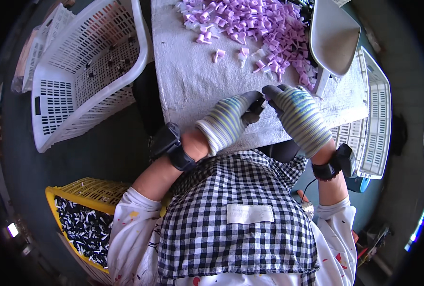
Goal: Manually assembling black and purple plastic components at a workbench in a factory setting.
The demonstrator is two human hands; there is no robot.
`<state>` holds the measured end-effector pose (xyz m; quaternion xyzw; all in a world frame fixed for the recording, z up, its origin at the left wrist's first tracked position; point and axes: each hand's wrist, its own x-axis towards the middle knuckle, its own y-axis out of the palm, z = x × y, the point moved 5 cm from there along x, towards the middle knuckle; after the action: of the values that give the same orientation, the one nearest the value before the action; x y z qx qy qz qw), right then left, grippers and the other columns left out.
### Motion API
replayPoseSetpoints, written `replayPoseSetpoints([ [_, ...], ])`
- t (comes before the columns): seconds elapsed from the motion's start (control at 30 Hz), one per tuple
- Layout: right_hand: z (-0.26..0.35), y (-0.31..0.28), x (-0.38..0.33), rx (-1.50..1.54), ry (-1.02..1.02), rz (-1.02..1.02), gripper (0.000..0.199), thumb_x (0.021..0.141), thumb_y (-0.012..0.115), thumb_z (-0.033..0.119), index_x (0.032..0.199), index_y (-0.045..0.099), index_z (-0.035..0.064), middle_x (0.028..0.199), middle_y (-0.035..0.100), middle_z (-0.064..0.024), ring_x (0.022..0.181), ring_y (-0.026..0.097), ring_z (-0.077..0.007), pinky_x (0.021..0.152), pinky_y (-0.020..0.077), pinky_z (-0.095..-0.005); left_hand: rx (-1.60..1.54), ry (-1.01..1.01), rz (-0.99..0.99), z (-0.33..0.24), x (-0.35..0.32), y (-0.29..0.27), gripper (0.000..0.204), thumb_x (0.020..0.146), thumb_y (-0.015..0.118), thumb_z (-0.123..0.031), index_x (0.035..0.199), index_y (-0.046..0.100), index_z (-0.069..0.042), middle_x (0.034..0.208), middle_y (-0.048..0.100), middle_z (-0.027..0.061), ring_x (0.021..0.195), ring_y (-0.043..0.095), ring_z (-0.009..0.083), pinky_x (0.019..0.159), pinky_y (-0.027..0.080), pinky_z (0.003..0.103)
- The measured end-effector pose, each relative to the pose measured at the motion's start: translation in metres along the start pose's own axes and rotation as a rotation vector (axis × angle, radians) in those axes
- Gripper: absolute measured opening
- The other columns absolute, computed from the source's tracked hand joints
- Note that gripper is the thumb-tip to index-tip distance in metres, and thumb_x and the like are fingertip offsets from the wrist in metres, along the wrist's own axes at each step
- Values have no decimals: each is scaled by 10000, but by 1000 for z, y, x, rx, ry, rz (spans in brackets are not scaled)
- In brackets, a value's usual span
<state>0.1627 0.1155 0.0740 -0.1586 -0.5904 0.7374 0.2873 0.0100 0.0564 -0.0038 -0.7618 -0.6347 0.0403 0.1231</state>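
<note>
Both hands wear striped knit gloves with dark grey fingertips and meet above the near part of the table [188,90]. My left hand [233,112] is closed around small black plastic pieces [255,106], which show between its thumb and fingers. With its fingertips pinched together close to the left ones, my right hand [295,107] grips a small purple plastic piece [265,97], mostly hidden by the glove. Beyond the hands spreads a pile of purple plastic caps [269,33], some with clear stems. A few loose caps [219,55] lie nearer.
A white scoop [336,40] rests at the pile's right. White perforated baskets stand on the left [54,100] and right [378,114] of the table. A yellow basket [85,186] at lower left holds many black and white pieces [85,229].
</note>
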Motion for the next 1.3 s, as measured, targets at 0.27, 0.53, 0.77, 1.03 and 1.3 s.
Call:
replayPoseSetpoints([
  [0.27,2,-11,-1,-60,2,169,250,1031,638,160,1245,722,61,1027,744,-176,906,719,-316,758,557,-401,249,90,11,4,3,2,463,945,643,56,1398,623,-35,1123,760,150,1028,748,254,918,599,361],
  [0.53,11,-59,-13,-127,59,260,237,1041,633,189,1204,727,45,977,737,-166,863,715,-285,738,558,-392,592,303,-146,-5,8,9,421,946,629,-112,1367,639,-110,1044,749,157,936,714,368,862,573,481],
  [0.77,15,-62,-19,-130,89,307,242,1050,629,215,1167,732,30,933,731,-158,825,711,-258,720,559,-385,588,169,-102,8,8,27,317,955,642,-124,1271,644,-92,1013,728,142,923,708,358,824,566,480],
  [1.03,3,-72,-6,81,256,282,266,1060,624,245,1125,737,13,883,725,-149,781,707,-227,700,560,-376,211,35,-118,-2,0,13,422,910,768,-166,1294,630,-59,1116,741,166,999,721,346,899,579,434],
  [1.3,40,-13,78,640,323,140,323,1063,668,270,989,746,-35,702,660,-72,680,652,-128,641,537,-357,142,31,-156,0,-3,9,321,935,767,-262,1154,686,-42,1045,735,201,961,705,412,847,570,483],
])
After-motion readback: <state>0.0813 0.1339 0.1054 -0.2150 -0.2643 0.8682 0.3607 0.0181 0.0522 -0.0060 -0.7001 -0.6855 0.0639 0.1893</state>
